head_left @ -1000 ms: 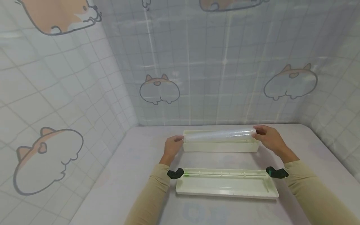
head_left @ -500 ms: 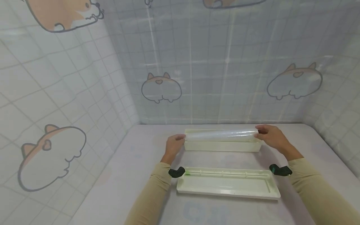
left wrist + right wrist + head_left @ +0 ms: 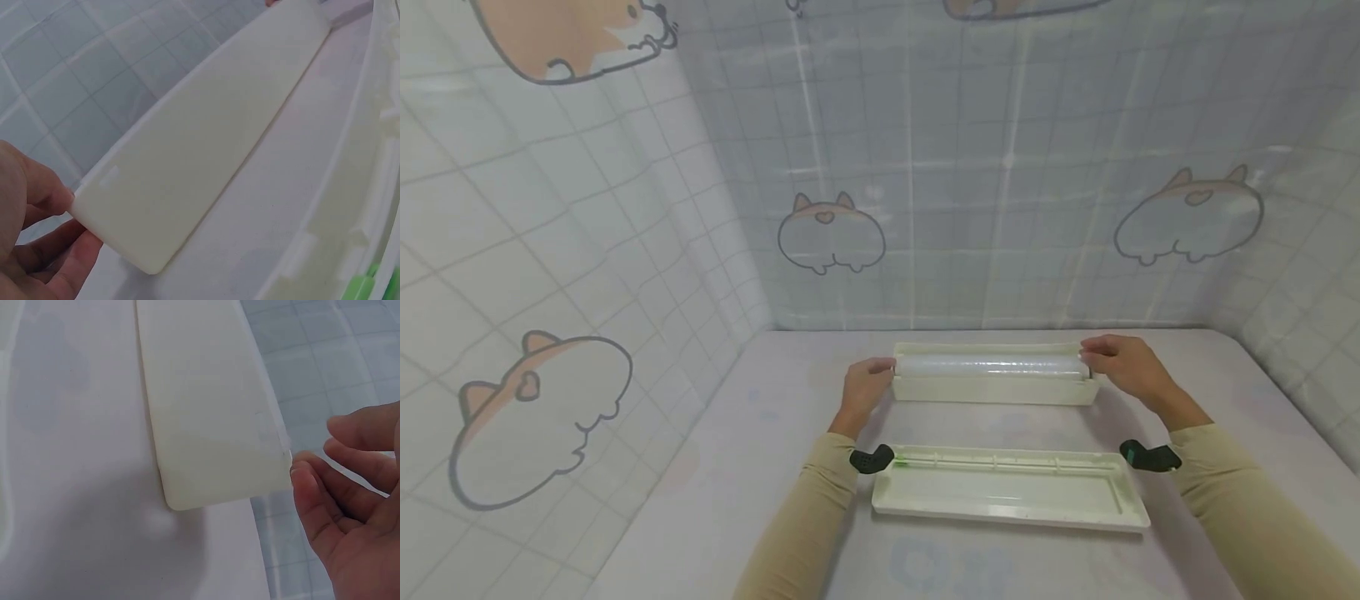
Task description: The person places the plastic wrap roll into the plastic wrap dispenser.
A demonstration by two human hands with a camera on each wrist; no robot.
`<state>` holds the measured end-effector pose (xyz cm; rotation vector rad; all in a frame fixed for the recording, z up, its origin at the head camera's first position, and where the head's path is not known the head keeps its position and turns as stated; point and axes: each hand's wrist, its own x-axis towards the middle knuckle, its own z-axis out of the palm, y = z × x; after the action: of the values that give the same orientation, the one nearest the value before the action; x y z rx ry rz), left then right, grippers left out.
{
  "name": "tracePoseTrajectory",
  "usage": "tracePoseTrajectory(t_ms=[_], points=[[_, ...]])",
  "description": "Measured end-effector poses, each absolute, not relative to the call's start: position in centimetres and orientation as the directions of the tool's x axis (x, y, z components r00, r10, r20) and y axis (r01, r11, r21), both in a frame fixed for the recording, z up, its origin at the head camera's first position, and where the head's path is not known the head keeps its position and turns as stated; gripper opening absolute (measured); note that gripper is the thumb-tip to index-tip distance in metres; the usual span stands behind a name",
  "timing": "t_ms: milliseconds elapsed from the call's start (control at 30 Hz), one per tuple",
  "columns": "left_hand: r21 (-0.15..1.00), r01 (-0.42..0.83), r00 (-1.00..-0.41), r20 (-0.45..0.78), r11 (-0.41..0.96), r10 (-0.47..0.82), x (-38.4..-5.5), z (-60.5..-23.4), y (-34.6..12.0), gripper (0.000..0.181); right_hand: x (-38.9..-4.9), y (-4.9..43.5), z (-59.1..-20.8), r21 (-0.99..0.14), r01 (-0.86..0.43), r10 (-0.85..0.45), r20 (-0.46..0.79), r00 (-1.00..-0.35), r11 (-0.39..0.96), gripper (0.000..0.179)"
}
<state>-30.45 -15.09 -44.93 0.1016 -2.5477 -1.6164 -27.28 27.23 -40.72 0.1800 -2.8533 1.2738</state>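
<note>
A roll of clear plastic wrap (image 3: 992,367) lies level in an open, long cream-white box (image 3: 992,390) at the back of the table. At the box's left end, my left hand (image 3: 862,392) grips the end wall, thumb at the rim and bent fingers against the outside in the left wrist view. My right hand (image 3: 1131,367) is at the opposite end, where a fingertip touches the box's upper corner. In the right wrist view its thumb (image 3: 365,427) stands apart from the box. The roll is hidden behind the box wall in both wrist views.
A long cream-white lid (image 3: 1007,492) lies inside up on the table in front of the box, with a green piece (image 3: 902,461) at its left end. Dark wrist devices (image 3: 1150,456) sit above the lid's ends. A tile-patterned sheet with cartoon dogs (image 3: 831,237) encloses the table.
The roll's right end has come down into the box, so the roll now lies level instead of tilted. My right hand has let go of it. My left hand has stayed at its end.
</note>
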Motion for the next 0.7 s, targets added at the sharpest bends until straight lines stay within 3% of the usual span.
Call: tracePoseTrajectory(t_ms=[467,700], points=[[0.928,0.081,-0.996,0.089,0.363,-0.007,-28.6,-44.4,-16.5,0.028,-23.8,28.6,-41.8,-0.829,-0.042,-0.024,0.035,-0.999,0.558,0.061],[0.915,0.041,-0.999,0.041,0.402,0.007,-26.6,-44.6,-17.3,0.03,-20.9,29.3,-42.8,-0.855,-0.044,-0.058,0.017,-0.998,0.517,0.059]])
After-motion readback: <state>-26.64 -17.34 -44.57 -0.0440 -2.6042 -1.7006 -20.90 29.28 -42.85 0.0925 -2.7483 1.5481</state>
